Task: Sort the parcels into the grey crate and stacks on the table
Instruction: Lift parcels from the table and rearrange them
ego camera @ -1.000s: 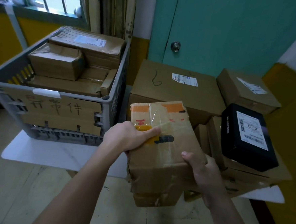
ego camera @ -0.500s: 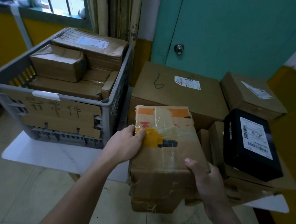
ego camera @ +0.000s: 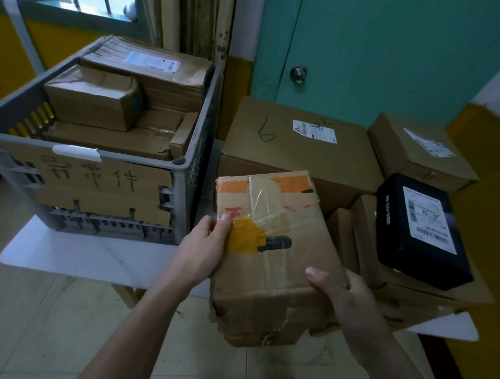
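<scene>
The person has a battered, tape-patched parcel (ego camera: 276,268) up off the table (ego camera: 84,256), carried between both hands. The left hand (ego camera: 204,249) grips its near-left edge, thumb laid beside the yellow tape (ego camera: 245,238) on top, the fingers going under out of sight. The right hand (ego camera: 343,295) clasps the near-right corner the same way, thumb on top. A hand on each side makes sense: the carton is crumpled and torn along its lower front, and I'd judge it would sag from a single grip. Just beyond and left of the left hand stands the grey crate (ego camera: 191,185), already holding several brown parcels, with a handwritten cardboard sign (ego camera: 95,184) on its near wall. Straight ahead of both hands sits a big brown box (ego camera: 298,163), and past the right hand a black parcel (ego camera: 423,231) lies on a stack of brown ones. The carried parcel hangs between crate and stacks, so I cannot tell which it is bound for.
</scene>
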Demonstrator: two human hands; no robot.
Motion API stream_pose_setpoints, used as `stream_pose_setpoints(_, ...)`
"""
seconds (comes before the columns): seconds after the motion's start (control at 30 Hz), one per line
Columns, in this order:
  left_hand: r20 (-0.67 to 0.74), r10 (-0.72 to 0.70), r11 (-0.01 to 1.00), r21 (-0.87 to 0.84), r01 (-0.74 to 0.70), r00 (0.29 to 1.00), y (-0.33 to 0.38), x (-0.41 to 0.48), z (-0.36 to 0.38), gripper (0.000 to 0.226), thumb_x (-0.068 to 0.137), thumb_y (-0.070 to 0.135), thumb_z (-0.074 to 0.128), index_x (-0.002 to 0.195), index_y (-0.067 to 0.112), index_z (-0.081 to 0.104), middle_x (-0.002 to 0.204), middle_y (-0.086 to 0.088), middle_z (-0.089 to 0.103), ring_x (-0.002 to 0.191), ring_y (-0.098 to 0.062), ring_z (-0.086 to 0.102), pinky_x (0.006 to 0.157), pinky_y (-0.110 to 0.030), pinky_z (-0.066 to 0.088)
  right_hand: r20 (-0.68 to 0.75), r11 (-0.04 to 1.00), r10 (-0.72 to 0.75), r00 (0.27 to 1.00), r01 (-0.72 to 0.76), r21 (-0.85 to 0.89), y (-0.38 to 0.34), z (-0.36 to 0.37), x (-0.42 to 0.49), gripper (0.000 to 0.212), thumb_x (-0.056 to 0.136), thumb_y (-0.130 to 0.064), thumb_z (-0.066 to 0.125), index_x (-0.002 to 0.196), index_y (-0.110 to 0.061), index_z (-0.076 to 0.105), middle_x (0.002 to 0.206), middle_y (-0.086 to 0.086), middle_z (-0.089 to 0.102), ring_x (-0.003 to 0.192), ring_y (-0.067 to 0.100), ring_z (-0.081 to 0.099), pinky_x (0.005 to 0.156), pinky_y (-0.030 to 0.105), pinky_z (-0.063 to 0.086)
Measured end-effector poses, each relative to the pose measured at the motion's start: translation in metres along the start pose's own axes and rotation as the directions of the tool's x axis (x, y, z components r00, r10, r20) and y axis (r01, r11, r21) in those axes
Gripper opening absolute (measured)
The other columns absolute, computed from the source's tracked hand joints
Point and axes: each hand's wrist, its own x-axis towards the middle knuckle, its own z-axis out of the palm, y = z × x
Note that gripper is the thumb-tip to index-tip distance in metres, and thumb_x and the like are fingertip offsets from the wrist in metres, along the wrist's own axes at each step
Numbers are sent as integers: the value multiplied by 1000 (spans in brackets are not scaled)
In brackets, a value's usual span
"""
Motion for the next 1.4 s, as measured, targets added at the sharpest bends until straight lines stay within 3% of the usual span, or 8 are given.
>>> stream_pose_setpoints(0.1, 22, 20, 999, -39, -19, 1000, -5, -5, -3, 41, 101, 59, 32, 111, 27, 57, 104, 4, 64, 95, -9, 61, 69, -26, 47, 89, 999, 22, 996, -18, -49, 2, -7, -2, 59, 64, -48, 80, 117, -26, 63, 108, 3, 72, 102, 23, 68, 86, 41, 57)
stream_pose_setpoints(0.2, 45, 45, 998, -35, -44, 998, -8, -6, -7, 36, 101, 57, 32, 104, 33, 59, 102, 7, 65, 92, -5, 60, 67, -21, 45, 145, 999, 47, 988, -44, -19, 1, -12, 0, 51, 67, -51, 80, 111, -30, 65, 109, -1, 74, 107, 25, 67, 100, 51, 50)
stream_pose_setpoints(0.37, 131, -12, 994, 112, -3, 991, -9, -10, -14, 59, 97, 66, 28, 144, 35, 46, 123, 7, 57, 110, -14, 56, 90, -28, 43, 132, 994, 106, 986, -108, 13, -9, -8, 4, 75, 67, -53, 79, 129, -19, 55, 121, 6, 66, 110, 26, 63, 94, 46, 54)
stream_pose_setpoints(0.53, 147, -12, 996, -87, 25, 989, -3, -18, -6, 34, 105, 53, 28, 122, 36, 52, 101, 12, 59, 90, -1, 56, 68, -20, 40, -63, 980, 55, 996, -66, -188, -17, 9, 11, 110, 62, -51, 80, 151, -26, 21, 135, 6, 50, 114, 28, 57, 94, 50, 53)
stream_pose_setpoints(0.83, 173, 69, 954, -300, -15, 983, -2, -37, -7, 57, 81, 55, 61, 129, 27, 49, 118, -2, 64, 98, -16, 68, 74, -28, 53, 42, 988, -101, 994, 105, -111, -12, 9, 1, 46, 70, -41, 74, 111, -28, 61, 104, -4, 71, 93, 14, 70, 73, 28, 58)
stream_pose_setpoints(1.1, 144, 101, 926, -375, -40, 984, -5, -50, -9, 70, 64, 62, 67, 119, 23, 49, 118, -6, 63, 103, -22, 66, 88, -39, 55, 114, 951, -271, 956, 284, -121, 3, -2, -24, 66, 62, -34, 79, 121, -41, 49, 106, -30, 66, 100, -6, 63, 81, 16, 53)
stream_pose_setpoints(1.3, 157, -4, 914, -401, 67, 988, -1, -45, -3, 110, 54, 94, 51, 143, 31, 37, 128, -2, 59, 114, -24, 60, 103, -51, 48, 126, 958, -231, 965, 248, -142, 19, -5, -21, 72, 58, -29, 84, 122, -38, 51, 111, -23, 67, 107, -2, 62, 94, 26, 50)
stream_pose_setpoints(1.4, 142, -19, 937, -343, 67, 990, 4, -42, 1, 101, 59, 88, 43, 144, 35, 31, 123, 0, 57, 108, -21, 60, 95, -48, 53, 148, 948, -247, 958, 270, -168, 24, -8, -20, 70, 65, -26, 87, 123, -39, 50, 112, -26, 66, 107, -5, 61, 91, 21, 50)
